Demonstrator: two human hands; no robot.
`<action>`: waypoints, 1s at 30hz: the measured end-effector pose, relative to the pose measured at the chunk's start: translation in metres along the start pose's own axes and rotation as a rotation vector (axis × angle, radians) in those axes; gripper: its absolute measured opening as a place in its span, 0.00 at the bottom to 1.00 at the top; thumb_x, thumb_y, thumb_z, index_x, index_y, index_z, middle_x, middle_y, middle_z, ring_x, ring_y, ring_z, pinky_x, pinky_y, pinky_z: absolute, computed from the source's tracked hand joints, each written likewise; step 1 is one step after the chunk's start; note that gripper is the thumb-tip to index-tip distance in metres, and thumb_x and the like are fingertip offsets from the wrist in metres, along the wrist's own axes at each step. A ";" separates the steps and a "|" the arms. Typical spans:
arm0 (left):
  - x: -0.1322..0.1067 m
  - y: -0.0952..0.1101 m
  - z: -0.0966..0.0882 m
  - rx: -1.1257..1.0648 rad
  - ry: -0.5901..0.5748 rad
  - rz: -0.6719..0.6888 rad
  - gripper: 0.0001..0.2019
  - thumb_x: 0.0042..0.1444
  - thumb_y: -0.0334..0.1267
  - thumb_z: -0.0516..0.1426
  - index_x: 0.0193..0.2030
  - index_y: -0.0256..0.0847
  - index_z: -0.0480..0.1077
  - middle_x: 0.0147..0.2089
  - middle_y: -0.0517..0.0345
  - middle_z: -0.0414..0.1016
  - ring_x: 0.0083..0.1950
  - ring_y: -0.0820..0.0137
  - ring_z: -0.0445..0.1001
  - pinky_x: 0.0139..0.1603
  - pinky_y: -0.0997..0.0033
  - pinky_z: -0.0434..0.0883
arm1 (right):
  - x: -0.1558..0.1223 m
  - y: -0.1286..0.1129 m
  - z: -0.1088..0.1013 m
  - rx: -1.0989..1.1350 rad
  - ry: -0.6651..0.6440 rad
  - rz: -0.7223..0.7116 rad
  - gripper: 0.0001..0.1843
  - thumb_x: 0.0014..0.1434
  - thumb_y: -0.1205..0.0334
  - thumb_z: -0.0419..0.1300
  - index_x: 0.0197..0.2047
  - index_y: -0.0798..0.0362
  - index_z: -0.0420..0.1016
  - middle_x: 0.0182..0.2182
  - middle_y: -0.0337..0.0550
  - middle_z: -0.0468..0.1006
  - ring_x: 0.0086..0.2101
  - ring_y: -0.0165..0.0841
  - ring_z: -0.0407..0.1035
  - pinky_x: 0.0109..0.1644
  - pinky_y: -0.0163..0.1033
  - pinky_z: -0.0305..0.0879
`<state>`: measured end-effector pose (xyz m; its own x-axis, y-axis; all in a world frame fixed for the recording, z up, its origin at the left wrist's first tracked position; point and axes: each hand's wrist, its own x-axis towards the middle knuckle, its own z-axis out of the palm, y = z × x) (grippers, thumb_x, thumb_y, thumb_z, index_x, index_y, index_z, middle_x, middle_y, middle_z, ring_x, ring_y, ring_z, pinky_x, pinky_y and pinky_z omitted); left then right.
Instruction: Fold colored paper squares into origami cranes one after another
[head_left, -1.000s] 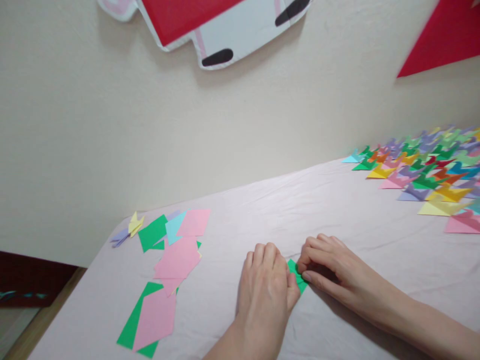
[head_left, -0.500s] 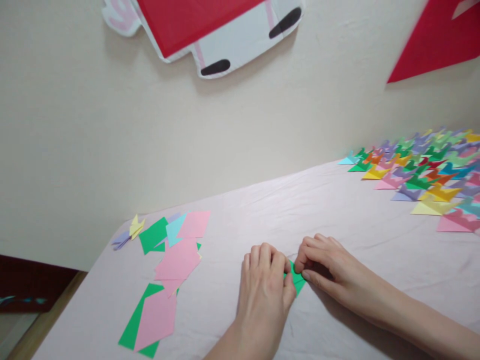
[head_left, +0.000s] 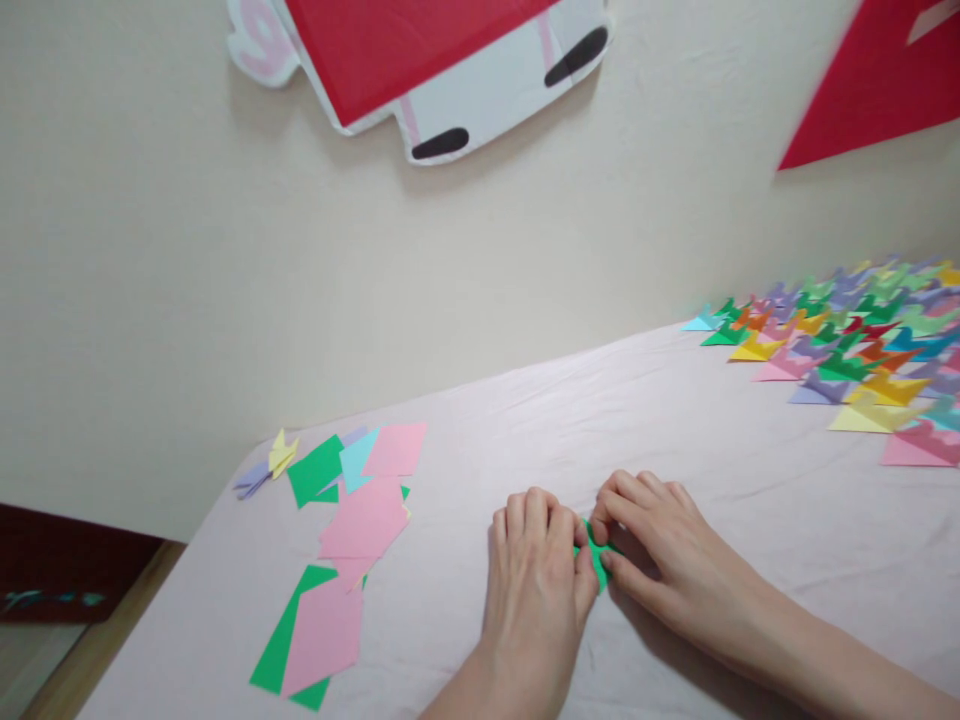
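A small piece of folded green paper (head_left: pixel 598 562) lies on the cloth between my hands, partly covered by the fingers. My left hand (head_left: pixel 536 570) rests back-up on the cloth, its thumb and forefinger closed at the paper's left side. From the right, my right hand (head_left: pixel 652 540) pinches the paper's other edge with thumb and curled forefinger. The fold lines under the fingertips are mostly hidden. To the left, loose pink sheets (head_left: pixel 326 630) overlap green sheets (head_left: pixel 281 635) on the cloth.
Rows of folded paper birds (head_left: pixel 840 365) in many colours stand at the right by the wall (head_left: pixel 480 280). A yellow folded paper piece (head_left: pixel 281 455) and a purple one (head_left: pixel 253 480) lie at the far left. The pale cloth (head_left: pixel 450 620) has wrinkles.
My right thumb and fingers have drawn in on the green paper, and its right corner looks more folded and narrower. The whole view has shifted slightly.
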<state>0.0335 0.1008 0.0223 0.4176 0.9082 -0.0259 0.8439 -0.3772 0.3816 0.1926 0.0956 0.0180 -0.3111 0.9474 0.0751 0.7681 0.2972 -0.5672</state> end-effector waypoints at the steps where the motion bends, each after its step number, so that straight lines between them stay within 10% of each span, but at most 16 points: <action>1: 0.000 0.000 0.001 -0.004 0.003 0.003 0.07 0.59 0.26 0.56 0.41 0.41 0.68 0.45 0.53 0.67 0.48 0.58 0.63 0.48 0.52 0.65 | 0.000 0.002 0.000 0.017 -0.003 -0.006 0.10 0.54 0.76 0.55 0.33 0.50 0.68 0.35 0.41 0.71 0.38 0.39 0.64 0.41 0.44 0.55; 30: -0.002 -0.006 -0.018 -0.328 -0.074 0.006 0.13 0.48 0.25 0.50 0.39 0.44 0.64 0.47 0.58 0.65 0.51 0.63 0.61 0.52 0.61 0.58 | 0.001 0.002 -0.009 0.072 -0.056 0.013 0.11 0.55 0.77 0.55 0.34 0.50 0.71 0.38 0.42 0.73 0.41 0.39 0.65 0.45 0.46 0.56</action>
<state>0.0213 0.1051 0.0368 0.4554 0.8862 -0.0852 0.6930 -0.2928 0.6588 0.1988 0.0982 0.0247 -0.3337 0.9424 0.0224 0.7304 0.2735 -0.6258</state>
